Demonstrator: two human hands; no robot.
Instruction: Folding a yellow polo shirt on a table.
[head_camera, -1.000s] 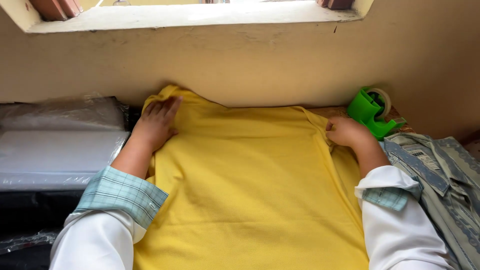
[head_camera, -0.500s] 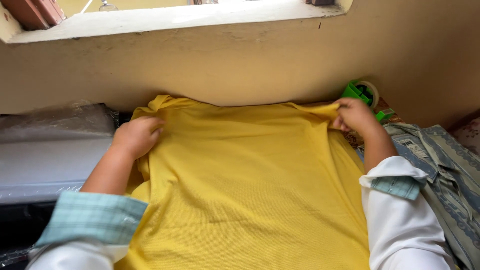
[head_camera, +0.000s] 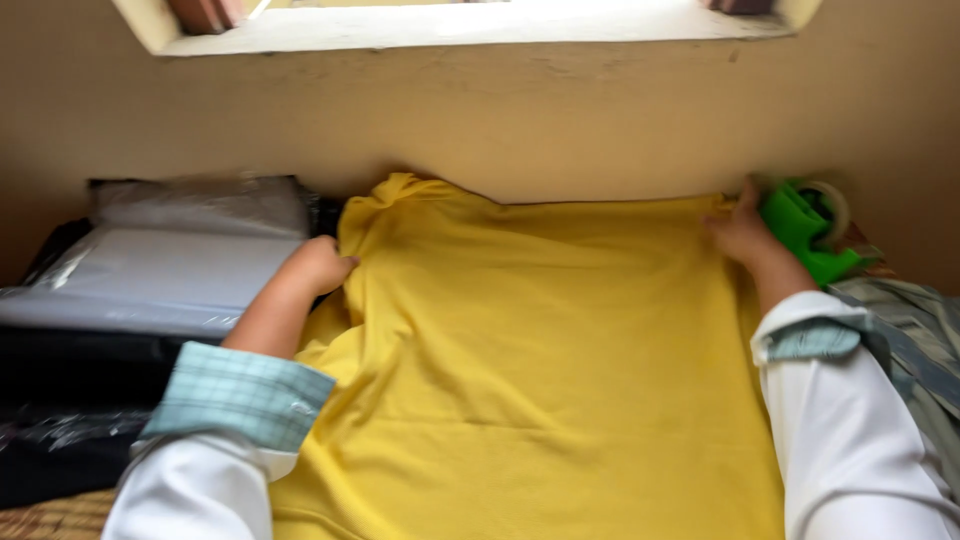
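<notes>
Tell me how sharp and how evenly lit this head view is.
Head view: soft with motion blur throughout, so the right hand and green tape dispenser smear at their edges; the window ledge is blown out bright; the plastic-wrapped packs show pale glare; the left hand gripping the yellow garment casts little shadow.

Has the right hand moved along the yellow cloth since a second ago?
Yes. The right hand has slid outward to the cloth's far right corner, now right beside the green tape dispenser by the wall.
</notes>
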